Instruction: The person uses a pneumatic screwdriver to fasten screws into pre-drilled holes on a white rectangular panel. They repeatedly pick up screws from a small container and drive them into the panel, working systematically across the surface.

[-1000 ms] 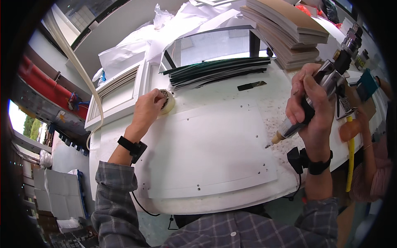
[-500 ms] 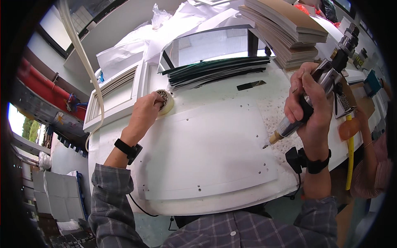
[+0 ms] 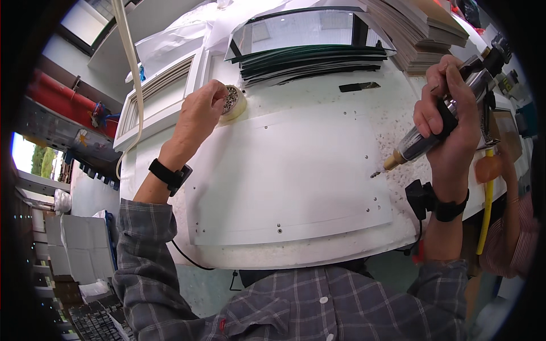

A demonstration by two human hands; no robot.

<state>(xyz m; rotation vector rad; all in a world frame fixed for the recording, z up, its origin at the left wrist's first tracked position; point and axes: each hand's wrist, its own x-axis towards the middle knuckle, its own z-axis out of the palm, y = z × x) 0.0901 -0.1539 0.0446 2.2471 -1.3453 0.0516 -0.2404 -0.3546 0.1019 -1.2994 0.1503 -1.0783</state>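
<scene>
My left hand [image 3: 200,113] has its thumb and fingers pinched together at the left rim of a round, pale yellow tub [image 3: 238,109] of small screws; whatever sits between the fingertips is hidden. In my right hand [image 3: 450,116] is a power screwdriver [image 3: 417,143], silver and black with a brass-coloured nose. Its tip points down and left, near the right edge of a white sheet [image 3: 296,176] lying on the table. Several small screws [image 3: 279,229] dot the sheet along its edges.
Behind the sheet lies a stack of dark green-edged panels [image 3: 310,65], with a small dark strip [image 3: 359,87] nearby. White frames [image 3: 165,94] stand left, by a pale hose [image 3: 132,62]. Brown boards [image 3: 418,34] are piled back right. Another person's arm [image 3: 509,187] shows at right.
My view has shifted, so the table sits higher in the picture. My left fingers have drawn back slightly from inside the tub to its rim. The right hand keeps its hold on the screwdriver.
</scene>
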